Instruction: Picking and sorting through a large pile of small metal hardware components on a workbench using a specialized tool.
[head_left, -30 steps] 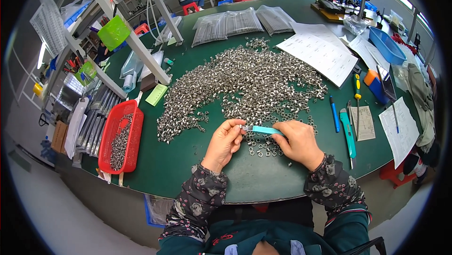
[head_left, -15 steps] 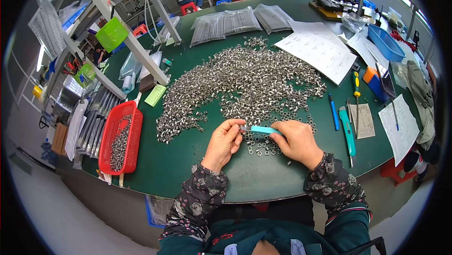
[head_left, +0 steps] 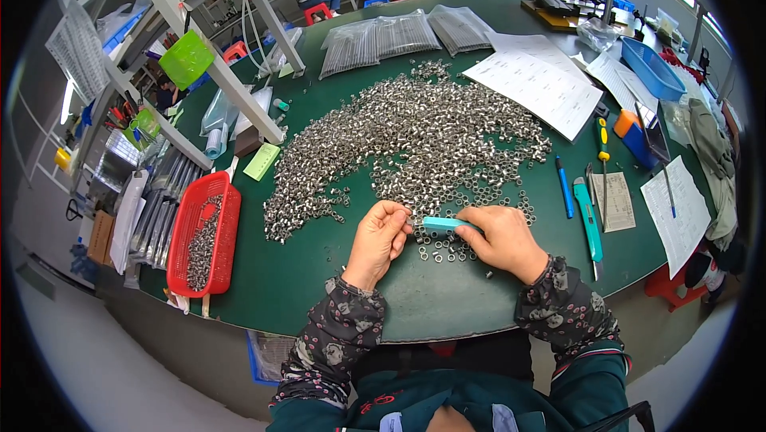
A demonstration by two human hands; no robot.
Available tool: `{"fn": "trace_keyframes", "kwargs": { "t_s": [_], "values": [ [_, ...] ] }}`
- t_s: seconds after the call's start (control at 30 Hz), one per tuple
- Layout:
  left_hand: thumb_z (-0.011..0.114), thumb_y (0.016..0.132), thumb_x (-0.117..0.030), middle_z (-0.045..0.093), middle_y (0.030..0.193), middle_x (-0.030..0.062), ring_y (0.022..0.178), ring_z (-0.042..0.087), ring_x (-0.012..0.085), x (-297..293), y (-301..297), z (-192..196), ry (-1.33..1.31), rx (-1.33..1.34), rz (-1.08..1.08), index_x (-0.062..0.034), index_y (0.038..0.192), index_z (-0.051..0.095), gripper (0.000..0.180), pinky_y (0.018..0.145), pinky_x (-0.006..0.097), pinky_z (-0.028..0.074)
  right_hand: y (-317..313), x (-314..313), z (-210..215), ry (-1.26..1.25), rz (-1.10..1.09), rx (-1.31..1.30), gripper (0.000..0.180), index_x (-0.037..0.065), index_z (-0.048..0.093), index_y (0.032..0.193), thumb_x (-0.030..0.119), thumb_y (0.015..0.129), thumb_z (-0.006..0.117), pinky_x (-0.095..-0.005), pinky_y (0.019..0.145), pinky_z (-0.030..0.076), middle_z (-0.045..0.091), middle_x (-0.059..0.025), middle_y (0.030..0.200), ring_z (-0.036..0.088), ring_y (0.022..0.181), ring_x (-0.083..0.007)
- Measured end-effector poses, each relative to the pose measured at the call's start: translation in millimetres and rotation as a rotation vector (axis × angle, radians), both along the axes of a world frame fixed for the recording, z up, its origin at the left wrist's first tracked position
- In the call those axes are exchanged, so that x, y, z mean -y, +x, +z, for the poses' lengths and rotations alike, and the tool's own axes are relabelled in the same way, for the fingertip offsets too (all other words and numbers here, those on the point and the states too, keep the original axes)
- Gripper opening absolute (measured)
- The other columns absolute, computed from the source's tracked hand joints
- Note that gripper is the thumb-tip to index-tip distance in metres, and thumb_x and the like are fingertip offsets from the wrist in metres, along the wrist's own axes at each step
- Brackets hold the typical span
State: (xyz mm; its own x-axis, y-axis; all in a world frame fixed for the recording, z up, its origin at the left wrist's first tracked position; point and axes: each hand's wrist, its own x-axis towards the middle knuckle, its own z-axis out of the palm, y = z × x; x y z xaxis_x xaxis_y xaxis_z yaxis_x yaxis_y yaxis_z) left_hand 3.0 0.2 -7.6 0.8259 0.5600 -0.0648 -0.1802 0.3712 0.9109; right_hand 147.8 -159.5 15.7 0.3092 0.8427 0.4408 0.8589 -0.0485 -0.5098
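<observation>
My right hand (head_left: 507, 240) is closed around a teal-handled tool (head_left: 440, 224), likely a knife, pointing left. Its working tip lies by the fingertips of my left hand (head_left: 377, 242), hard to make out. Thumb and forefinger of that left hand are pinched together on a small metal ring, mostly covered by the fingers. Just beyond both hands spreads a big heap of small silvery metal rings (head_left: 423, 129) on the green tabletop (head_left: 431, 304). Several loose rings (head_left: 437, 256) lie below the teal tool, between the hands.
A red basket (head_left: 227, 248) with more metal pieces stands at the left. To the right lie a blue pen (head_left: 565, 186), a teal utility knife (head_left: 588, 220) and a yellow-handled screwdriver (head_left: 603, 145). Paper sheets (head_left: 535, 89) and bagged rods (head_left: 399, 35) lie behind the heap.
The teal tool has turned slightly in my right hand; its metal tip, clear against the ring before, now hardly shows. My left hand keeps its pinch in nearly the same place.
</observation>
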Motion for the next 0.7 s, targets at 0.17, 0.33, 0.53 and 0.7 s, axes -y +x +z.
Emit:
{"fn": "trace_keyframes", "kwargs": {
  "t_s": [0.17, 0.33, 0.53, 0.7],
  "values": [
    [0.052, 0.090, -0.014, 0.053, 0.064, 0.0016, 0.043, 0.040, 0.0019, -1, 0, -1, 0.015, -0.085, 0.021, -0.0046, 0.086, 0.053, 0.010, 0.033, 0.015, 0.028, -5, 1, 6, 0.103, -0.023, 0.203, 0.013, 0.007, 0.060, 0.083, 0.017, 0.075, 0.063, -0.0377, 0.051, 0.042, 0.056, -0.0094, 0.063, 0.056, 0.060, -0.0265],
    [0.052, 0.090, -0.014, 0.053, 0.064, 0.0015, 0.043, 0.040, 0.0024, -1, -1, -2, -0.039, -0.037, 0.084, -0.0043, 0.087, 0.053, 0.010, 0.033, 0.015, 0.028, -6, 2, 10, 0.184, -0.074, 0.257, 0.011, 0.006, 0.060, 0.081, 0.014, 0.074, 0.064, -0.0372, 0.050, 0.042, 0.055, -0.0085, 0.061, 0.056, 0.058, -0.0252],
    [0.051, 0.091, -0.015, 0.051, 0.064, 0.0010, 0.043, 0.038, 0.0021, 0, 0, -1, -0.018, -0.033, 0.084, -0.0039, 0.087, 0.053, 0.012, 0.034, 0.015, 0.028, -7, -1, 1, 0.097, -0.021, 0.057, 0.012, 0.007, 0.062, 0.082, 0.016, 0.075, 0.063, -0.0371, 0.050, 0.044, 0.058, -0.0101, 0.063, 0.058, 0.058, -0.0279],
    [0.052, 0.090, -0.014, 0.052, 0.064, 0.0000, 0.043, 0.040, 0.0017, 1, -1, 2, 0.040, -0.059, 0.069, -0.0041, 0.087, 0.054, 0.010, 0.034, 0.015, 0.028, -5, -1, 0, 0.007, -0.024, -0.033, 0.015, 0.007, 0.062, 0.082, 0.022, 0.078, 0.060, -0.0387, 0.052, 0.044, 0.058, -0.0106, 0.063, 0.057, 0.058, -0.0287]
  ]
}}
